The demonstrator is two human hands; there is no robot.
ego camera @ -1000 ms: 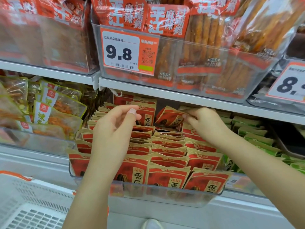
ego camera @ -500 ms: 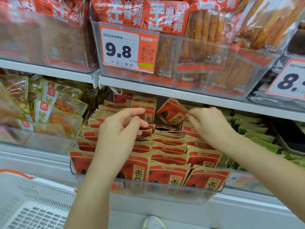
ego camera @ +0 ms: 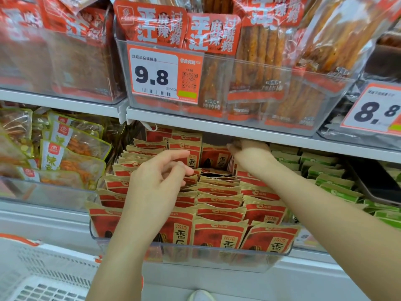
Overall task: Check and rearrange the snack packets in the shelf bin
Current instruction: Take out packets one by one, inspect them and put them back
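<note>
Red snack packets [ego camera: 219, 200] are being straightened in the clear shelf bin [ego camera: 195, 255]. One rear packet [ego camera: 213, 157] is pinched by the right hand [ego camera: 249, 155]; the left hand [ego camera: 156, 183] hovers, fingers loosely curled. Seating it upright is judged next.

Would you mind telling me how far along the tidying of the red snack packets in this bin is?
Done: the front rows of red packets stand upright in the clear bin. In hand: the right hand reaches to the back under the shelf, at an upright packet; the left hand hovers over the middle rows, seemingly holding nothing. Left: a dark gap in the back middle row, with uneven packets around it.
</note>
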